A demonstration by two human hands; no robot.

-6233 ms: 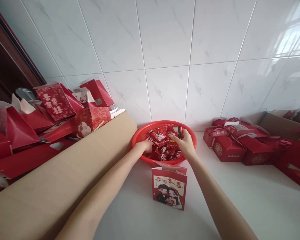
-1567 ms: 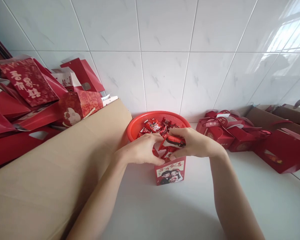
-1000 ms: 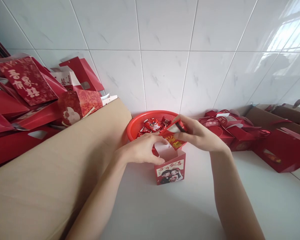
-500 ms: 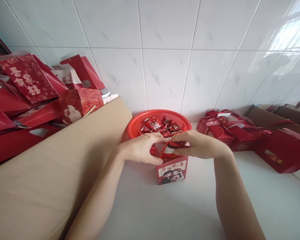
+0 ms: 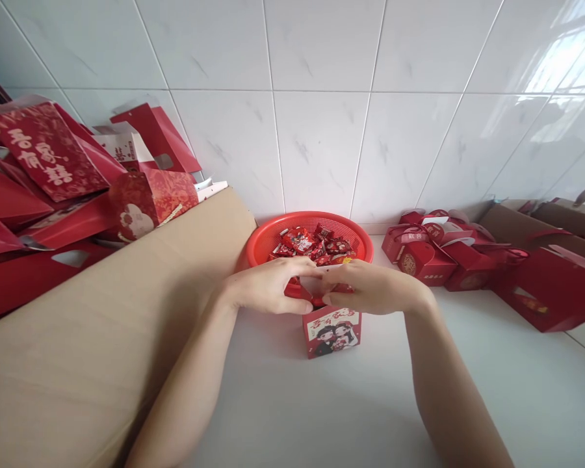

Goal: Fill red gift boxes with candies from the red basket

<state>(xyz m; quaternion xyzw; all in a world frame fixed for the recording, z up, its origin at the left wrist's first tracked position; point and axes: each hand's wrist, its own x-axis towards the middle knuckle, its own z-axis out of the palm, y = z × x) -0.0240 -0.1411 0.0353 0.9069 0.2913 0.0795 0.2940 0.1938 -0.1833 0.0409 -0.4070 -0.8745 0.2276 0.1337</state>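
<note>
A small red candy box (image 5: 332,333) with a cartoon couple and Chinese lettering on its front stands upright on the white tabletop. At its top left, my left hand (image 5: 268,286) has thumb and fingers around the raised flap and rim. My right hand (image 5: 370,286) reaches over the top from the other side, its thumb and fingertips closed at the flap. Both hands cover most of the opening, so the contents are hidden. Just behind the box, a red plastic basket (image 5: 256,244) holds wrapped candies (image 5: 299,239) in shiny red wrappers.
On the left, a large cardboard carton (image 5: 175,286) is heaped with red paper boxes (image 5: 43,149). Several red gift boxes (image 5: 422,260) stand at the right by the tiled wall (image 5: 322,149). A larger red box (image 5: 550,292) and open cardboard cartons (image 5: 511,224) are farther right.
My right hand has shifted left over the opening, towards my left hand. The red, white and dark piece seen under its fingers is now out of sight. The view has shifted slightly.
</note>
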